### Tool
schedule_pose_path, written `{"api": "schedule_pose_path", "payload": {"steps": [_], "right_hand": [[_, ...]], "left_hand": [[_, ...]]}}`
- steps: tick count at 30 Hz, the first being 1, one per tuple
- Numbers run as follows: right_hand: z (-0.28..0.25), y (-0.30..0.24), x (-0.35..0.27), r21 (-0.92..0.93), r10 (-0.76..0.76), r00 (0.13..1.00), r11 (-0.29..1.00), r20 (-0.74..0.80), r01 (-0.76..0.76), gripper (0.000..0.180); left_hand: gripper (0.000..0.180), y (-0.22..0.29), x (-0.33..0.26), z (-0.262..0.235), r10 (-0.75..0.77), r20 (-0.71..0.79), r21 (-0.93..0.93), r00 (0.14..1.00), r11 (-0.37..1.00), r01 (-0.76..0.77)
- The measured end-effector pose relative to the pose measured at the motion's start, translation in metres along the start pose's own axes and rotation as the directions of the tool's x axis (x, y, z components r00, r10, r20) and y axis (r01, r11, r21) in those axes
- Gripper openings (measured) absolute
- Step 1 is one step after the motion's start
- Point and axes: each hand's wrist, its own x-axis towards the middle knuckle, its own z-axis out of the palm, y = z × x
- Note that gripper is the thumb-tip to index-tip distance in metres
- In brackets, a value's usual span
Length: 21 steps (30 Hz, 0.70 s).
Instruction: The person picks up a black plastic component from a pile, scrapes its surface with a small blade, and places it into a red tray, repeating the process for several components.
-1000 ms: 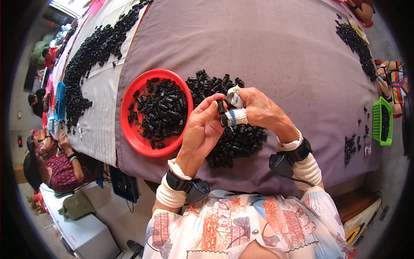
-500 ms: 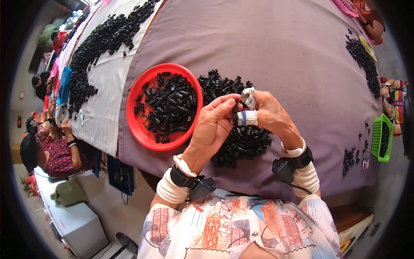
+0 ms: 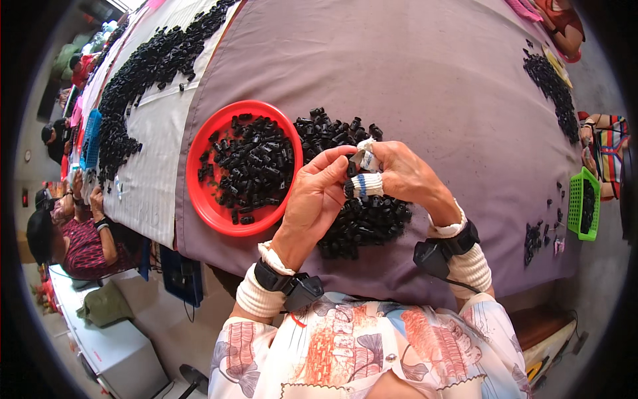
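**Both hands pinched on one small black part**

Head view: my left hand point(image 3: 318, 199) and right hand point(image 3: 405, 176) meet above the black heap point(image 3: 362, 223), fingertips closed together on a small black piece point(image 3: 351, 169). It looks light, stiff and likely slick, so I'd grip its sides. Red tray point(image 3: 206, 206) sits just left. Table edge point(image 3: 399, 286) runs near my wrists; open purple cloth point(image 3: 425, 80) lies beyond.

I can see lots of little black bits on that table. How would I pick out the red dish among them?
Start at the wide purple-grey cloth over the table, then look just beyond the person's left hand. The red dish sits there, round and shallow, holding small black parts. It is the only red round container; the loose pile beside it lies straight on the cloth, and the green basket far right is rectangular.
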Motion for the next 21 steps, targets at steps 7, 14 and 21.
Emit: {"api": "schedule_pose_path", "payload": {"steps": [7,14,21], "right_hand": [[0.0022,0.007,0.0,0.005,-0.055,0.999,0.998,0.001,0.055,0.036],[-0.0007,0.0013,-0.0033,0.008,-0.039,0.998,0.999,0.045,0.038,0.032],[-0.0033,0.0046,-0.0026,0.127,0.027,0.999,0.991,0.024,-0.03,0.036]], "left_hand": [[0.02,-0.0003,0.0006,-0.0001,0.02,-0.031,0.068,0.999,0.998,-0.018],[0.02,-0.0023,0.0016,0.0011,0.025,-0.052,0.104,0.998,0.994,-0.019],[0.021,-0.0019,0.0041,0.0009,0.001,0.038,-0.031,0.999,1.0,0.0]]}}
